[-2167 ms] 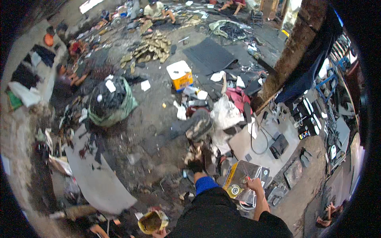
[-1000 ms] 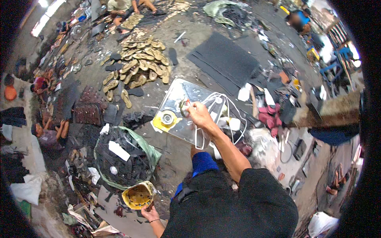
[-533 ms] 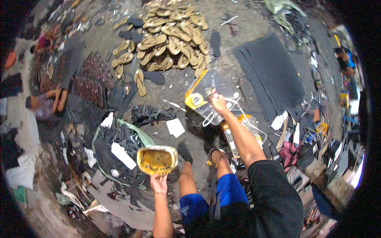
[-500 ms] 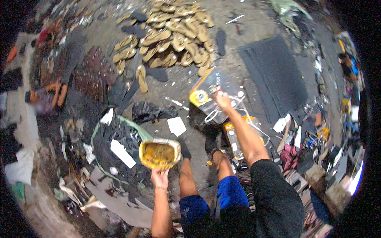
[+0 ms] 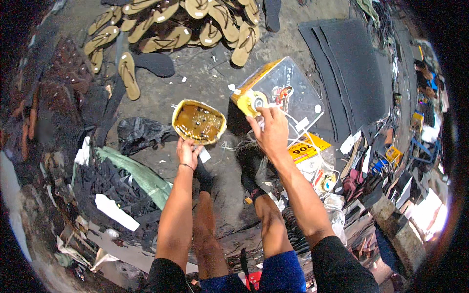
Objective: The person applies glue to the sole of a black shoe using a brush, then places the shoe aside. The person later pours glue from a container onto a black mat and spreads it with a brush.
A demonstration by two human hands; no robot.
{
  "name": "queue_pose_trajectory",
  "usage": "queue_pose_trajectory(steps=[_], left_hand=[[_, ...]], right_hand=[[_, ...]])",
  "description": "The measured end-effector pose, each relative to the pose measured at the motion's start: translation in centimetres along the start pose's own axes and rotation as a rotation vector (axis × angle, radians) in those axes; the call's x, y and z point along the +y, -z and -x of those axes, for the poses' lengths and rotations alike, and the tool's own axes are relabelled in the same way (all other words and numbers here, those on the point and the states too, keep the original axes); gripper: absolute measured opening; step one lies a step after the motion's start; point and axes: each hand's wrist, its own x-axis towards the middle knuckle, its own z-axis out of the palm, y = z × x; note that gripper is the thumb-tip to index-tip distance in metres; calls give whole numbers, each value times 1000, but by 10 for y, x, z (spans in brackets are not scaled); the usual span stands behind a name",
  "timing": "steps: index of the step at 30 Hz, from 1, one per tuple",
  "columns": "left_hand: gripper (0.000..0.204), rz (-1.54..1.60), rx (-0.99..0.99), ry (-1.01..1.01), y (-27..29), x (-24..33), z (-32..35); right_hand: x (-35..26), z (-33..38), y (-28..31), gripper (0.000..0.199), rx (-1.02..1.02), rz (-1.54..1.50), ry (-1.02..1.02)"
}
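Observation:
My left hand (image 5: pixel 187 154) holds a tub (image 5: pixel 223 131) by its near edge. Inside the tub is a glossy amber-brown liquid that looks like glue, with bubbles and dark specks on it. To the right, a boxy clear plastic container (image 5: pixel 305 93) with yellow sides stands on the floor. My right hand (image 5: pixel 271 131) is at its near left corner, with thumb and fingers curled at a round yellow cap (image 5: pixel 257 101) with a pale ring in its middle. A red looped item (image 5: pixel 283 95) lies on the container top, just beyond my fingers.
Tan flip-flops (image 5: pixel 166 41) are heaped at the far side. Black foam sheets (image 5: pixel 349 73) lie at the right. A white cord (image 5: pixel 320 155) trails from the container past a yellow label (image 5: pixel 310 148). Black scraps and green cloth (image 5: pixel 139 176) lie at the left.
My left hand has carried the tub forward, closer to the container. My right hand has shifted from the container's top to its yellow cap. The view has moved nearer the floor.

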Motion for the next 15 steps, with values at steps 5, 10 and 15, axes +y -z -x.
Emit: queue_pose_trajectory(steps=[5, 10, 15], left_hand=[[39, -68, -194, -20, -3, -14, -86], [55, -195, -173, 70, 22, -26, -84], [71, -353, -135, 134, 56, -28, -2]], right_hand=[[2, -18, -25, 15, 55, 10, -125], [33, 58, 42, 18, 160, -434, -433], [107, 178, 134, 17, 263, 131, -1097]])
